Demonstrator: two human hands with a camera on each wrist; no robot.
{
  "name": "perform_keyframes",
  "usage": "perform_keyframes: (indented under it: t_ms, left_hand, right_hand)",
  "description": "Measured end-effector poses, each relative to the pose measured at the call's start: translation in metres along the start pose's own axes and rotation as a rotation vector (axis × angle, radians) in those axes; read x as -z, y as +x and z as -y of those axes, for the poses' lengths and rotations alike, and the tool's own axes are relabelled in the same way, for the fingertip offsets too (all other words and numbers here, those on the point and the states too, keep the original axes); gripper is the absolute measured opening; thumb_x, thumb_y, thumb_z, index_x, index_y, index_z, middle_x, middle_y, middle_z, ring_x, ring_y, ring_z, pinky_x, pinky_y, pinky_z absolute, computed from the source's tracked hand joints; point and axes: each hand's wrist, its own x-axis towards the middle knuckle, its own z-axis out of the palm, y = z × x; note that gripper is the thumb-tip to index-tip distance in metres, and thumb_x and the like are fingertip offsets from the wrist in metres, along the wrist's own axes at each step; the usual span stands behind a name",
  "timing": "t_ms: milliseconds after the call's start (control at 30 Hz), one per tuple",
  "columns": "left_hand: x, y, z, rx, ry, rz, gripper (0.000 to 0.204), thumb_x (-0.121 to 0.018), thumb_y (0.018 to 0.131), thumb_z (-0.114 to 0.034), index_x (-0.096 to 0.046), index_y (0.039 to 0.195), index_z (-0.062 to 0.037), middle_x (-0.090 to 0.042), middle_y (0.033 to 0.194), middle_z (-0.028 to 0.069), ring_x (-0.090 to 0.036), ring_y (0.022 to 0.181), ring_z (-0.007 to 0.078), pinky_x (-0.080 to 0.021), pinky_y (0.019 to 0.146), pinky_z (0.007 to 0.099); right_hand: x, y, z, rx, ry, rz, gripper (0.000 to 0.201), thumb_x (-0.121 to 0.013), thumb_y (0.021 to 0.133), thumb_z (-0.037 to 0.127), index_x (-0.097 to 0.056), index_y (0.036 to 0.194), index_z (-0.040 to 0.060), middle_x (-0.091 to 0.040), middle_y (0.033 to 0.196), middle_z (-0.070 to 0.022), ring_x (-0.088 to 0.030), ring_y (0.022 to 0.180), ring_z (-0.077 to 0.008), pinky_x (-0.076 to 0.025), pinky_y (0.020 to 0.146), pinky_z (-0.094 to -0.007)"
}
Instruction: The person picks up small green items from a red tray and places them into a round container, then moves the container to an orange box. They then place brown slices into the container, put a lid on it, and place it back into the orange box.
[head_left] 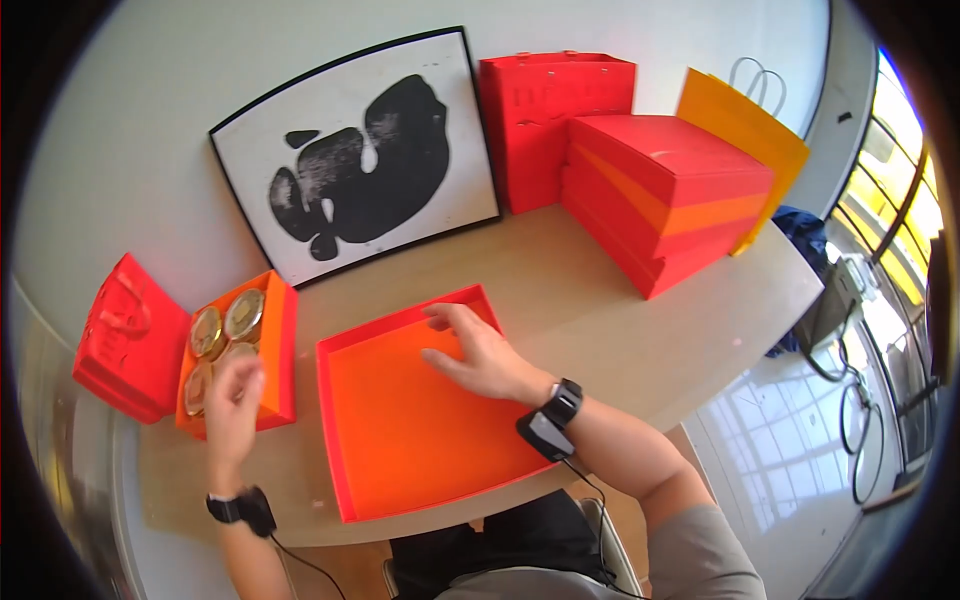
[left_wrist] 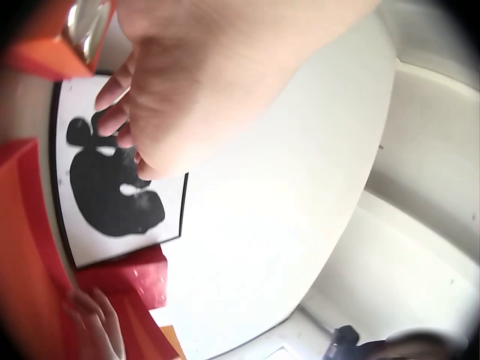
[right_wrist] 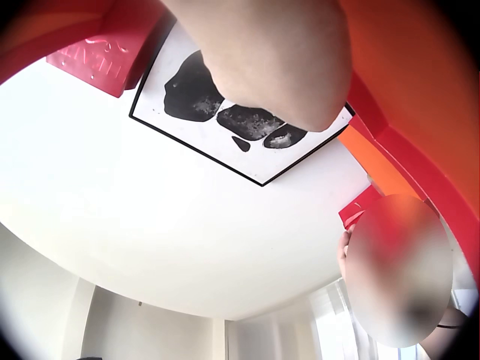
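My left hand (head_left: 235, 405) hovers at the near edge of a small orange box (head_left: 282, 350), its fingers loosely bent and nothing held in them. Inside that box sit several round gold-rimmed tins (head_left: 244, 313) with clear-looking lids; the hand partly covers the nearer ones. A large shallow box (head_left: 400, 440), orange inside with a red rim, lies on the table in front of me. Over its far right part, my right hand (head_left: 485, 358) is spread, thumb and fingers apart, with nothing between them. In the left wrist view, the left hand (left_wrist: 187, 90) shows its palm and relaxed fingers.
A framed black-and-white print (head_left: 360, 160) leans on the wall behind the table (head_left: 540, 265). A red gift bag (head_left: 130, 345) stands at the left. Back right are another red bag (head_left: 555, 125), a red box with an orange band (head_left: 670, 200) and a yellow bag (head_left: 745, 130).
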Motion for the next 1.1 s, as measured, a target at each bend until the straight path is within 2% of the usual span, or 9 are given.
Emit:
perform_keyframes:
  t_ms: [33,100,167,200,400,467,600,767,1100]
  left_hand:
    - [-0.020,-0.013,-0.009,0.098,-0.214,0.103,0.011,-0.062,0.099,-0.005,-0.068,0.106,0.0021,-0.070,0.099,0.0067,-0.066,0.090,0.0132,-0.053,0.080,0.0284]
    - [-0.049,-0.031,-0.007,0.050,-0.299,0.369,0.013,-0.061,0.102,-0.007,-0.071,0.101,0.0013,-0.071,0.090,0.0049,-0.067,0.082,0.0124,-0.054,0.076,0.0279]
    - [-0.076,-0.045,-0.009,0.229,-0.408,0.459,0.015,-0.061,0.102,-0.008,-0.072,0.101,0.0019,-0.071,0.088,0.0066,-0.067,0.079,0.0126,-0.055,0.073,0.0274]
    - [-0.084,-0.049,-0.003,0.215,-0.413,0.477,0.015,-0.061,0.102,-0.008,-0.072,0.101,0.0019,-0.071,0.088,0.0066,-0.067,0.079,0.0126,-0.055,0.073,0.0274]
    - [-0.078,-0.062,-0.002,0.248,-0.438,0.381,0.018,-0.059,0.104,-0.009,-0.071,0.104,0.0042,-0.072,0.086,0.0080,-0.067,0.075,0.0126,-0.056,0.071,0.0264]
    - [-0.068,-0.071,-0.002,0.196,-0.450,0.310,0.019,-0.057,0.104,-0.008,-0.071,0.103,0.0050,-0.072,0.085,0.0085,-0.067,0.074,0.0126,-0.055,0.069,0.0261]
    - [-0.052,-0.089,-0.001,0.172,-0.426,0.336,0.020,-0.056,0.104,-0.008,-0.071,0.103,0.0053,-0.072,0.084,0.0089,-0.067,0.073,0.0129,-0.055,0.068,0.0262]
    - [-0.042,-0.100,-0.003,0.189,-0.332,0.374,0.020,-0.057,0.104,-0.009,-0.071,0.102,0.0055,-0.072,0.084,0.0092,-0.067,0.071,0.0132,-0.056,0.067,0.0266]
    - [-0.075,-0.067,-0.059,0.076,-0.212,0.537,0.017,-0.058,0.103,-0.007,-0.069,0.101,0.0058,-0.070,0.084,0.0098,-0.066,0.071,0.0150,-0.056,0.068,0.0289]
  right_hand:
    - [0.000,0.000,-0.002,0.036,0.010,0.003,0.058,-0.069,0.097,0.029,-0.047,0.141,-0.0009,-0.059,0.129,-0.0211,-0.059,0.126,-0.0337,-0.049,0.106,-0.0432]
    - [0.000,0.000,-0.001,0.021,0.003,-0.006,0.057,-0.069,0.097,0.028,-0.048,0.140,-0.0010,-0.060,0.129,-0.0213,-0.060,0.125,-0.0338,-0.050,0.106,-0.0433]
    - [0.004,0.000,0.000,0.018,0.001,-0.011,0.056,-0.069,0.097,0.028,-0.049,0.139,-0.0012,-0.061,0.128,-0.0214,-0.060,0.124,-0.0340,-0.050,0.106,-0.0434]
    - [0.004,0.000,0.000,-0.003,0.028,0.011,0.054,-0.068,0.096,0.027,-0.050,0.139,-0.0014,-0.061,0.129,-0.0215,-0.061,0.124,-0.0336,-0.050,0.105,-0.0433]
    - [0.010,0.007,0.004,-0.068,0.183,0.052,0.043,-0.067,0.097,0.023,-0.058,0.130,-0.0033,-0.070,0.118,-0.0184,-0.068,0.113,-0.0288,-0.053,0.098,-0.0396]
    - [0.020,0.014,0.007,-0.054,0.249,0.057,0.034,-0.067,0.099,0.021,-0.063,0.124,-0.0024,-0.071,0.112,-0.0130,-0.069,0.105,-0.0215,-0.054,0.096,-0.0349]
    - [0.055,0.008,0.040,-0.055,0.283,0.000,0.029,-0.066,0.097,0.021,-0.068,0.115,-0.0025,-0.075,0.104,-0.0159,-0.072,0.097,-0.0260,-0.057,0.087,-0.0361]
    - [0.098,-0.031,0.054,0.013,0.057,-0.010,0.026,-0.067,0.099,0.019,-0.069,0.114,-0.0019,-0.075,0.101,-0.0126,-0.072,0.093,-0.0201,-0.057,0.086,-0.0329]
    - [0.134,-0.150,0.041,-0.005,0.050,-0.270,0.024,-0.066,0.098,0.018,-0.070,0.113,-0.0008,-0.075,0.097,-0.0126,-0.073,0.088,-0.0219,-0.058,0.080,-0.0341]
